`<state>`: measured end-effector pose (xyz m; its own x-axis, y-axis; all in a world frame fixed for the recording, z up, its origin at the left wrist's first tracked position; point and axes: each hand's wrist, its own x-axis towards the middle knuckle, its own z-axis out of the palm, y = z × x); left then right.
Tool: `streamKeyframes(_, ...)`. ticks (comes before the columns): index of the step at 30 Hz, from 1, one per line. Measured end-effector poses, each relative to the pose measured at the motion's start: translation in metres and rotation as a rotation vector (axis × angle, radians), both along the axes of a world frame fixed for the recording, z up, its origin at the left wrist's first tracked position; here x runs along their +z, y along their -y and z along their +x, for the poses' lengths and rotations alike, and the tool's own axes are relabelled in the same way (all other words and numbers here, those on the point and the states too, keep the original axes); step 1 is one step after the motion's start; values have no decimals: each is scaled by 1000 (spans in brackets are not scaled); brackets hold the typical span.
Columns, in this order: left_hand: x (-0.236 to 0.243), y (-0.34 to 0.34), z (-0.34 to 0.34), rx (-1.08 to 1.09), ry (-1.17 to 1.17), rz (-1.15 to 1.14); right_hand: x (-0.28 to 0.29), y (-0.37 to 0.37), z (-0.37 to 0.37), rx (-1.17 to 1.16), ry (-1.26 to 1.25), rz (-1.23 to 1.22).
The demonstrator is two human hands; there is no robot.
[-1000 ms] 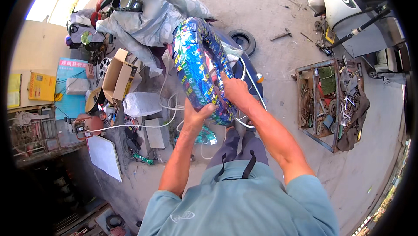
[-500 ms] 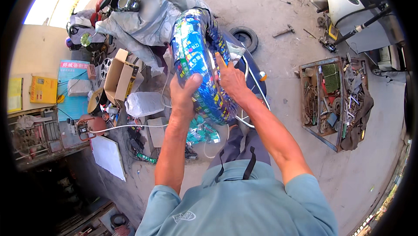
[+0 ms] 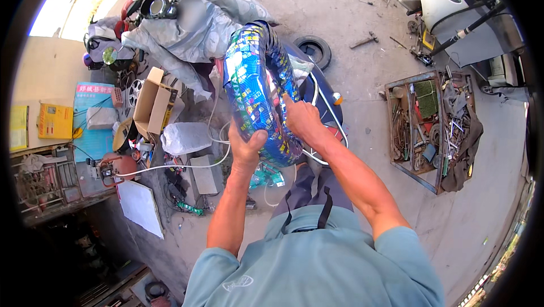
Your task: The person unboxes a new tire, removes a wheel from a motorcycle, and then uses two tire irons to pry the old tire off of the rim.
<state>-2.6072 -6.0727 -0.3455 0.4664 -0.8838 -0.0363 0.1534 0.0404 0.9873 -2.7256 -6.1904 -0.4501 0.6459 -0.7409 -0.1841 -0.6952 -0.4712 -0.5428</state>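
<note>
A new tyre point(image 3: 247, 89) wrapped in shiny, blue printed film stands upright in front of me, its hole facing right. My left hand point(image 3: 246, 147) grips its lower left side, with the thumb lying across the film. At the inner right edge is my right hand point(image 3: 306, 120). Its fingers are curled and the forefinger side points into the tyre's opening. An orange tip shows there, too small to tell whether it belongs to a tool. Behind the wrapped tyre, a blue scooter body point(image 3: 326, 89) is partly hidden, and a white hose point(image 3: 341, 131) curves beside it.
A metal crate of tools point(image 3: 416, 165) stands to the right. On the ground ahead lie a bare tyre point(image 3: 313, 51) and a hammer point(image 3: 364, 41). A grey cover point(image 3: 207, 35) drapes a vehicle ahead left. An open cardboard box point(image 3: 148, 109) and a red compressor point(image 3: 122, 165) are at left.
The wrapped tyre has tipped slightly and its top sits lower in view. My right hand has shifted down along the inner edge, and the orange piece at its fingers shows less.
</note>
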Motion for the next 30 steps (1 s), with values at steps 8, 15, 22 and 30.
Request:
streamKeyframes(8, 8, -7, -5, -21, -43, 68, 5, -19, -12, 39, -25, 42)
streamKeyframes(15, 65, 76, 60, -104, -340, 372, 1, -14, -6, 30, -20, 34)
streamKeyframes(22, 74, 44, 16, -46, -173, 134, -1, 17, 12, -44, 33, -153)
streamKeyframes(30, 6, 5, -2, 22, 107, 36, -22, 4, -6, -78, -17, 27)
